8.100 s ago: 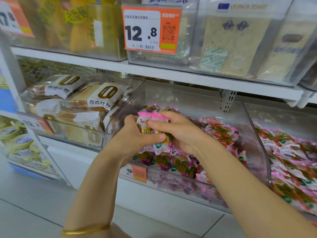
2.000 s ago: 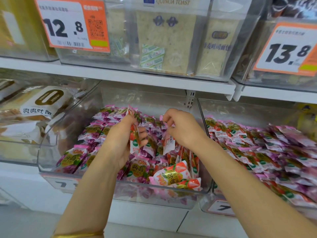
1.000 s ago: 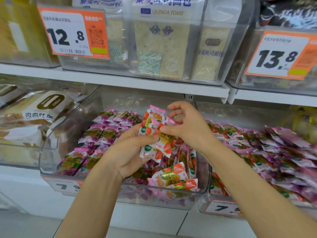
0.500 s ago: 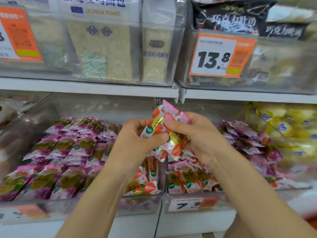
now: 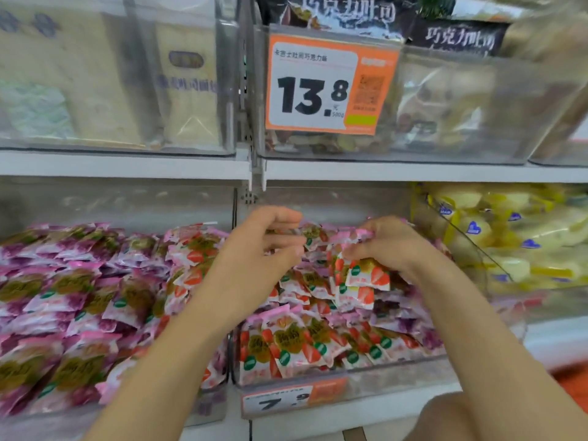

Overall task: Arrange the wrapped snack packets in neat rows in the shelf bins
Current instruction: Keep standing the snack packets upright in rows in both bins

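**Both hands deep in the strawberry bin**

The right hand [image 5: 391, 246] is curled round a small bunch of strawberry packets [image 5: 366, 276], held just above the heap near the back right of the middle bin [image 5: 397, 374]. The left hand [image 5: 264, 249] hovers beside it, over the back left of the same bin. Its fingers are bent with something thin between them, but the blur keeps me from telling whether it pinches a packet.

More of the same red-and-pink packets lie overlapping down to the bin's front wall, where a price tag [image 5: 280, 402] reads 7.9. The left forearm crosses the divider and hides the front corner where this bin meets the left bin [image 5: 210, 405], which is full of purple packets [image 5: 63, 297]. The right forearm covers the middle bin's right side.

Yellow packets [image 5: 515, 237] fill the bin to the right. Above the shelf board [image 5: 127, 167] an orange label [image 5: 318, 87] shows 13.8, with pale toast bags [image 5: 95, 74] to its left and dark bags [image 5: 350, 11] behind it
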`<state>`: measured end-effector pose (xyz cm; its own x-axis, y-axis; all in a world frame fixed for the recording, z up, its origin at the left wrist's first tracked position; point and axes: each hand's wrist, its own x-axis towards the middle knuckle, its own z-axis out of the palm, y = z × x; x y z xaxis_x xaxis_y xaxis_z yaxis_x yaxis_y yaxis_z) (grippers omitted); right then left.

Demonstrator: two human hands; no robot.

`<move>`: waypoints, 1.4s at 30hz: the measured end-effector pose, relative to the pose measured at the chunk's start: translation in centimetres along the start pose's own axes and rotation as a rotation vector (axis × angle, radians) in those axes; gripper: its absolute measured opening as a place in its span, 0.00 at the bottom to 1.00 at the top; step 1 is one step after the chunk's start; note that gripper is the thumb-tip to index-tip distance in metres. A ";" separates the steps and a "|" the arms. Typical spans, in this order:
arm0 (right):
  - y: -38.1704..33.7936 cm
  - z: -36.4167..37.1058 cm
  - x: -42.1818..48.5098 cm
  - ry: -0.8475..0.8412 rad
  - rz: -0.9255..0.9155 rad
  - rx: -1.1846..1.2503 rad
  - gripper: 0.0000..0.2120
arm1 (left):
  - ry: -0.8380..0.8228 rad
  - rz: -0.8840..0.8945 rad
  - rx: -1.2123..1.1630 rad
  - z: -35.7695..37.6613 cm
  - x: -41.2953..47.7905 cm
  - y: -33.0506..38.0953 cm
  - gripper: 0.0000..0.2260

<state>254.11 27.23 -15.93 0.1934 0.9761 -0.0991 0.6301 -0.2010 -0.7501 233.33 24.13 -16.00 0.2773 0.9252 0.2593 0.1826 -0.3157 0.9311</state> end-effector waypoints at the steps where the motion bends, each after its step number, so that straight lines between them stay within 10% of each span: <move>1: -0.1 0.7 0.5 -0.047 0.010 -0.074 0.19 | -0.005 -0.010 -0.009 0.2 0.3 -0.1 0.15; 9: 0.3 2.5 1.1 -0.043 -0.139 -0.645 0.14 | 0.063 -0.141 -0.181 0.3 1.2 -0.5 0.12; 17: 0.2 -0.6 1.2 -0.043 -0.201 -0.030 0.10 | 0.056 -0.156 -0.181 0.4 1.1 -0.4 0.10; 24: 0.0 3.2 2.9 -0.047 -0.317 -0.472 0.18 | 0.059 -0.152 -0.199 0.2 0.8 -0.4 0.11; 33: 1.1 0.3 1.5 0.072 -0.256 -0.056 0.09 | 0.045 -0.148 -0.174 0.2 0.6 -0.2 0.11; 42: 1.4 1.4 -2.9 -0.405 -0.313 -0.037 0.10 | 0.044 -0.155 -0.162 0.2 0.4 0.0 0.10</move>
<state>253.34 24.26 -17.63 -0.3112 0.9422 -0.1240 0.6386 0.1107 -0.7615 233.65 24.44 -15.90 0.2156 0.9693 0.1177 0.0652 -0.1346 0.9888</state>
